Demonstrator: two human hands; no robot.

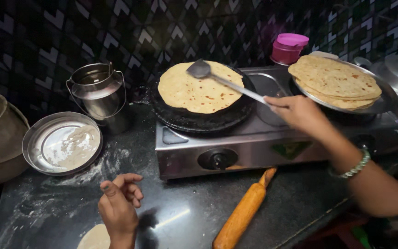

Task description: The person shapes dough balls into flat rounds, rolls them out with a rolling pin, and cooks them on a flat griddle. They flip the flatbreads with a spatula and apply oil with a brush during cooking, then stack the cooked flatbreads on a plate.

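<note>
Dark stone counter [185, 216], dusted with flour, carries a steel stove [254, 143]. My right hand [298, 113] is clenched around a spoon [217, 78], its bowl resting on the flatbread [199, 90] in the black pan [199, 117]. My left hand [118, 205] hangs loosely curled, holding nothing, above the counter. A rolling pin [245, 212] lies between the hands; stacked flatbreads [335, 80] sit right.

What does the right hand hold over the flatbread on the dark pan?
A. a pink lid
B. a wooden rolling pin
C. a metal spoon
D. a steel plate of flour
C: the right hand grips the handle of a metal spoon, whose bowl rests on the flatbread lying on the dark pan.
</note>
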